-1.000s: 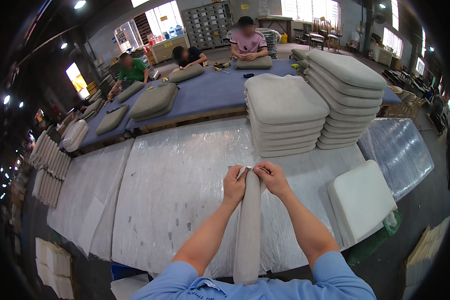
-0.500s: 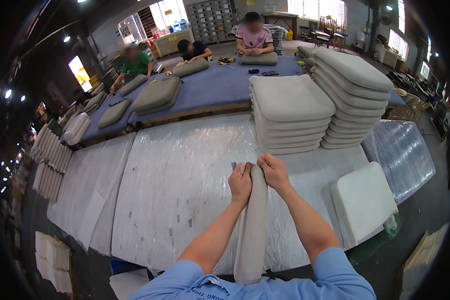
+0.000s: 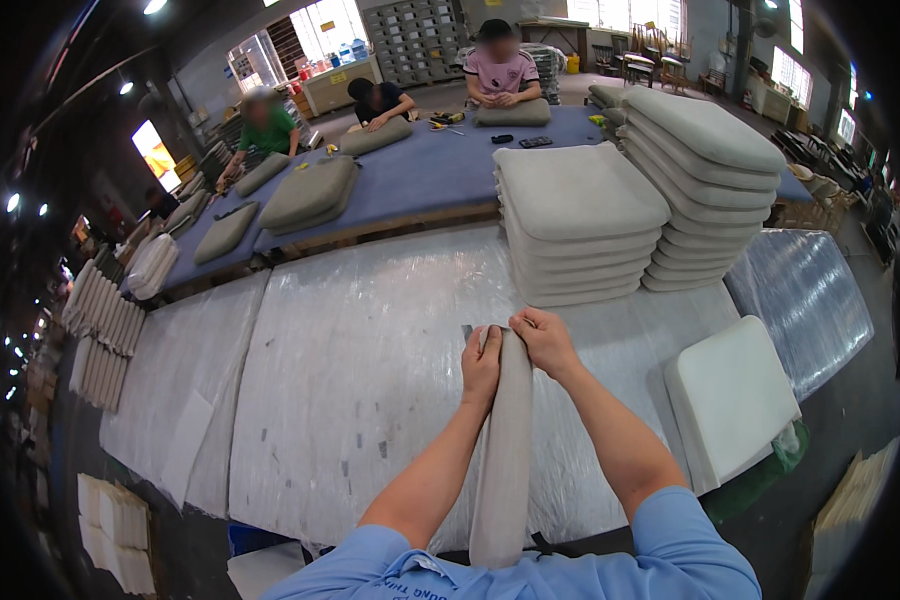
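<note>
A light grey fabric-covered cushion (image 3: 503, 455) stands on edge in front of me, its near end against my blue shirt. At its far end, my left hand (image 3: 481, 365) grips the left side with the thumb on top. My right hand (image 3: 544, 342) pinches the cover at the far right corner, fingers closed. Under the cushion spreads a table wrapped in clear plastic film (image 3: 340, 400). Whatever lies on the cushion's far face is hidden from me.
Two stacks of grey cushions (image 3: 582, 195) (image 3: 710, 135) rise at the far right. A white foam pad (image 3: 735, 400) lies at the right edge. Beyond, people work over olive cushions at a blue-topped table (image 3: 420, 175). More pads (image 3: 105, 340) are piled at the left.
My right hand has shifted slightly to the left at the cushion's far corner. Both hands keep their hold, and the view has tilted a little.
</note>
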`<state>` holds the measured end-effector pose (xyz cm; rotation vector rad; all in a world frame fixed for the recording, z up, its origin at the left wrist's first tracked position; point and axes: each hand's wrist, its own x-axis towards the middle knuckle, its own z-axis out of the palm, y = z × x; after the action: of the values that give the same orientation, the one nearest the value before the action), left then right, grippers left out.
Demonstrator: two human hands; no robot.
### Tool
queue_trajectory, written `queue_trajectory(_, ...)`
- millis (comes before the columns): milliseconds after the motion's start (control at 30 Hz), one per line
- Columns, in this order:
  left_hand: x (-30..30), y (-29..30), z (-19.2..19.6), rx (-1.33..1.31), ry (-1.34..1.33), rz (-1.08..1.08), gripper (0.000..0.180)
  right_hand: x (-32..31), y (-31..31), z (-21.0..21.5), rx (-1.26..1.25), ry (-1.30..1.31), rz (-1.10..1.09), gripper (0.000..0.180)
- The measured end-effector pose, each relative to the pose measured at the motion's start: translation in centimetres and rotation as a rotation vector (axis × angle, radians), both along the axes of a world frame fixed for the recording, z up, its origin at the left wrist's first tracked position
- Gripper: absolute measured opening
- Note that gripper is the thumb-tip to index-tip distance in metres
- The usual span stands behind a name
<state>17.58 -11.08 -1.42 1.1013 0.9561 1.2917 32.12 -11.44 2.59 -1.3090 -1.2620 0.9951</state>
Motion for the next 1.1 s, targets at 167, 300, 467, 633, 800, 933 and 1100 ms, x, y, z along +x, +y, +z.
queue_trajectory(167, 0.3, -1.5, 2.3, -0.189, -0.080, -0.296, 0.045, 0.9, -1.1, -0.4, 0.128, -0.119, -0.111, 0.023)
queue_trajectory(300, 0.0, -1.7, 2.2, -0.238, -0.012, -0.227, 0.051, -0.2, -2.0, 0.8, 0.268, -0.312, -0.219, 0.020)
queue_trajectory(467, 0.0, -0.7, 1.3, -0.160, 0.134, -0.108, 0.051, -0.7, -2.3, 1.9, 0.292, -0.466, -0.246, 0.020)
queue_trajectory(633, -0.1, 0.3, 1.3, -0.231, 0.120, -0.183, 0.049, -0.1, -0.8, 1.3, 0.140, -0.326, -0.184, 0.022)
queue_trajectory(800, -0.5, 1.0, 2.2, -0.315, 0.071, -0.164, 0.049, 0.2, 1.3, 0.8, -0.070, -0.045, -0.013, 0.024)
queue_trajectory(933, -1.7, 1.1, 2.4, -0.377, 0.063, -0.241, 0.062, 1.1, 3.5, 1.2, -0.228, 0.086, 0.146, 0.023)
queue_trajectory(1100, -2.3, 1.4, 4.4, -0.413, 0.076, -0.469, 0.078, 1.0, 5.1, 0.0, -0.289, 0.130, 0.321, 0.023)
